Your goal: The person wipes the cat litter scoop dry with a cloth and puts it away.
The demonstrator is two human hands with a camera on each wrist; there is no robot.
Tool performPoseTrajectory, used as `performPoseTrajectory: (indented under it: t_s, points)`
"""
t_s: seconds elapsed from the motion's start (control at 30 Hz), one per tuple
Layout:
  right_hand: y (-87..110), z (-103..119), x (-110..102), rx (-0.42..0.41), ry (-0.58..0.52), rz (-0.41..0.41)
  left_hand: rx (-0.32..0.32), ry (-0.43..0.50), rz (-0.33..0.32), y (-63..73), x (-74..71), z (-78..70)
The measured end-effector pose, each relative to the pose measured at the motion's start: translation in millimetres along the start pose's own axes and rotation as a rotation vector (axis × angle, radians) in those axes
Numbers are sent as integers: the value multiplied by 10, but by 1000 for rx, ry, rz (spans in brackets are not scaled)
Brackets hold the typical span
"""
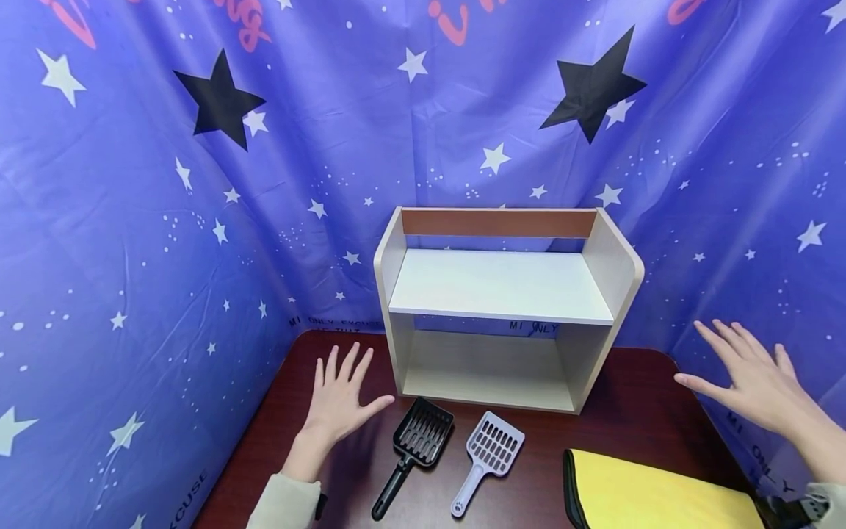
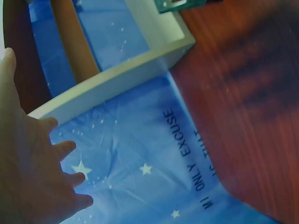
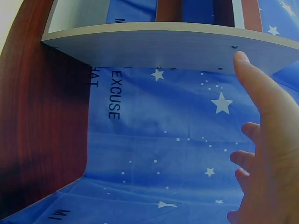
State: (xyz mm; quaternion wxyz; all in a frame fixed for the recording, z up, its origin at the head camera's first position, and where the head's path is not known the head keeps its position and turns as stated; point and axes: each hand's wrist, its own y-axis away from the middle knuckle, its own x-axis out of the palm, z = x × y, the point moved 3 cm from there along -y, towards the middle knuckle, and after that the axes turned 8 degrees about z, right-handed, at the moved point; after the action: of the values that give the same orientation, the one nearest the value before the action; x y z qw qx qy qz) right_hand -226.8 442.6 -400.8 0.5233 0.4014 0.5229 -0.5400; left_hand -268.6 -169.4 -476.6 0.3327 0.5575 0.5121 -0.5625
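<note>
My left hand (image 1: pixel 340 402) is held over the left part of the table, fingers spread and holding nothing. Nearest to it lies a black slotted litter scoop (image 1: pixel 423 433), its handle pointing toward me. To the right of that is a pale grey-lilac litter scoop (image 1: pixel 494 445) with a slotted head. My right hand (image 1: pixel 760 378) hovers at the far right with spread fingers, also holding nothing. Below and left of it lies a yellow cloth-like item with black edging (image 1: pixel 654 488). In the wrist views the left hand (image 2: pixel 32 168) and right hand (image 3: pixel 275 149) touch nothing.
A two-level wooden shelf (image 1: pixel 502 286) with a white middle board stands at the back of the dark red-brown table (image 1: pixel 264 448). Blue-purple curtains (image 1: pixel 370 147) printed with stars hang behind and on both sides, close to the table's edges.
</note>
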Motion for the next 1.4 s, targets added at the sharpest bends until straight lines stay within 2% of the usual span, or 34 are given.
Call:
performPoseTrajectory:
  t_s: [0.33, 0.63, 1.0, 1.2, 1.4]
  points:
    - [29, -59, 173, -15, -30, 26, 52, 33, 11, 44, 202, -239]
    - [75, -105, 356, -34, -64, 40, 69, 60, 90, 63, 376, -432]
    - [148, -184, 608, -37, -115, 62, 86, 43, 144, 97, 606, -630]
    - [185, -196, 701, -66, -137, 50, 99, 76, 140, 120, 671, -760]
    - [217, -199, 792, -117, -142, 10, 127, 90, 99, 136, 717, -912]
